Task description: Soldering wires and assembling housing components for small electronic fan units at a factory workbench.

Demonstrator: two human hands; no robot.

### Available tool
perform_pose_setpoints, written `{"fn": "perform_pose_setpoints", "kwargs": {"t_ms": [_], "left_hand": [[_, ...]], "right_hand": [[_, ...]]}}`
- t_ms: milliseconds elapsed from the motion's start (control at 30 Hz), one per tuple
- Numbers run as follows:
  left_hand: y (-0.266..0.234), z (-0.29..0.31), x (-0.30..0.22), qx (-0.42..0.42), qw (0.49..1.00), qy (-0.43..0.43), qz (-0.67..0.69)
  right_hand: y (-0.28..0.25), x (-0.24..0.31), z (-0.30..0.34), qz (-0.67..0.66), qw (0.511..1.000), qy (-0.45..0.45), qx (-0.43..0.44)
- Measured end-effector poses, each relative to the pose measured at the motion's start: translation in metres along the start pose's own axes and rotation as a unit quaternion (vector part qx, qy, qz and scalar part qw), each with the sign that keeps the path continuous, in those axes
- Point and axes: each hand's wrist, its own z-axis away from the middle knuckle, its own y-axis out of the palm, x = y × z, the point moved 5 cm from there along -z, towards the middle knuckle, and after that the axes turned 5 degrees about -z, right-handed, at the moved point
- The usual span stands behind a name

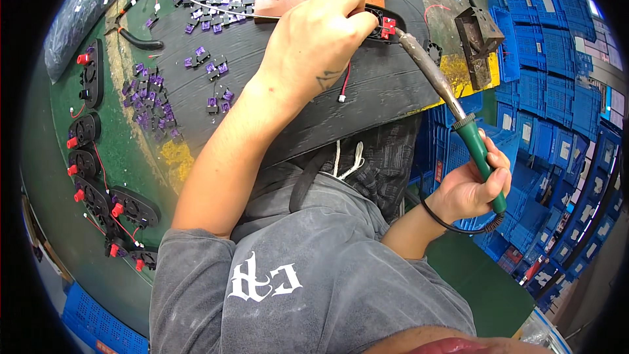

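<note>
My left hand (308, 46) is closed at the far edge of the black work mat, its fingertips against a black plastic housing (393, 14) with a red connector (388, 28) on it. A thin whitish strand that looks like solder wire (216, 8) runs from the upper left into that hand; the pinch itself is partly hidden. My right hand (473, 187) grips the green handle of a soldering iron (477, 146). The iron slants up to the left, its tip at or very near the red connector. A red lead (348, 73) with a white plug hangs below the housing.
Small purple-and-black parts (151, 98) lie in clusters to the left. Several black housings with red connectors (92, 196) line the green table's left side, near pliers (139, 40) and a plastic bag (85, 19). A metal stand (478, 46) and stacked blue crates (547, 59) are at right.
</note>
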Motion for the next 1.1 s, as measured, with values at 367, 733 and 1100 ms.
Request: {"fn": "perform_pose_setpoints", "kwargs": {"t_ms": [367,733,1100], "left_hand": [[0.0012,0.0002,-0.0014,0.002,1.000,-0.003,0.006],[0.0021,0.0010,-0.0026,-0.006,1.000,-0.001,0.012],[0.0032,0.0011,-0.0028,0.000,1.000,-0.003,0.011]], "right_hand": [[0.0039,0.0013,0.0015,-0.004,1.000,0.001,0.005],[0.0092,0.0017,0.0008,-0.010,1.000,-0.005,0.020],[0.0057,0.0030,0.0034,-0.011,0.999,0.016,0.037]]}}
